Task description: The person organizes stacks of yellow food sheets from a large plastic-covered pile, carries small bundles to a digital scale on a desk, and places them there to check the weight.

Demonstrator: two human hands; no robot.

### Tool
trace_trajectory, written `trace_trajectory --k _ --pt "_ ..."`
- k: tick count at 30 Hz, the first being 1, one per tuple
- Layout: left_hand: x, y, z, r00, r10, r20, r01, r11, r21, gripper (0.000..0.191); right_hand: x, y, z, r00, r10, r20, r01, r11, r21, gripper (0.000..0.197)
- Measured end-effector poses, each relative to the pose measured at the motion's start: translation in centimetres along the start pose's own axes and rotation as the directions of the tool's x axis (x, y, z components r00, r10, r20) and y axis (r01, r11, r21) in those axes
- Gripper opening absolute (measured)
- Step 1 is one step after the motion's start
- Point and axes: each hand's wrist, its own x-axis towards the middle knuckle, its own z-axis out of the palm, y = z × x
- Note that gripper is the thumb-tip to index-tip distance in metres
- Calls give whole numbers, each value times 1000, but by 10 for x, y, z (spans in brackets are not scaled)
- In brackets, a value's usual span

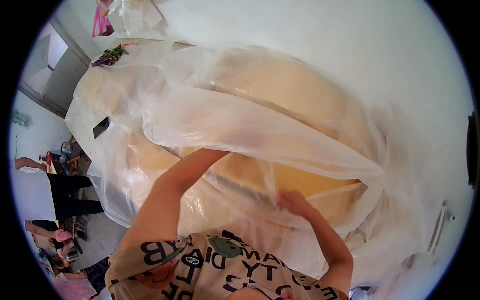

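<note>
A large translucent plastic sheet (210, 120) lies in folds over big pale-yellow slabs or padded blocks (232, 168), whose material I cannot tell. My left forearm reaches beneath a raised fold of the sheet; the hand is hidden there, with only a faint darker patch showing through. Right of centre, my right hand (294, 202) is blurred, with curled fingers gripping thin plastic at the near side of the opening. Between the two hands a deeper-yellow surface is exposed.
A black phone (101, 127) rests on the sheet at left. Leafy purple-green stems (111, 55) lie at its far left corner. A white wall (337, 33) stands behind. Other people stand or sit at far left, one in a white top (33, 195), near cluttered furniture.
</note>
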Motion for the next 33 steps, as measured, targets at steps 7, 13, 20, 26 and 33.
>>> trace_trajectory --k 7,13,20,26,33 --pt "-170 1 74 831 -412 373 102 773 626 32 -93 63 116 918 397 21 -137 266 954 25" --pt "-248 3 84 733 -505 455 168 784 598 29 -37 84 97 568 815 -112 545 -271 794 30" --pt "-140 22 104 993 98 -68 -24 726 688 55 -24 86 76 528 849 -6 636 -391 665 35" --pt "-95 21 105 998 10 54 -50 581 813 75 -22 64 62 655 734 -178 639 -412 650 32" --pt "-95 8 98 954 287 90 -216 445 869 72 -8 43 44 566 755 -330 586 -87 805 31"
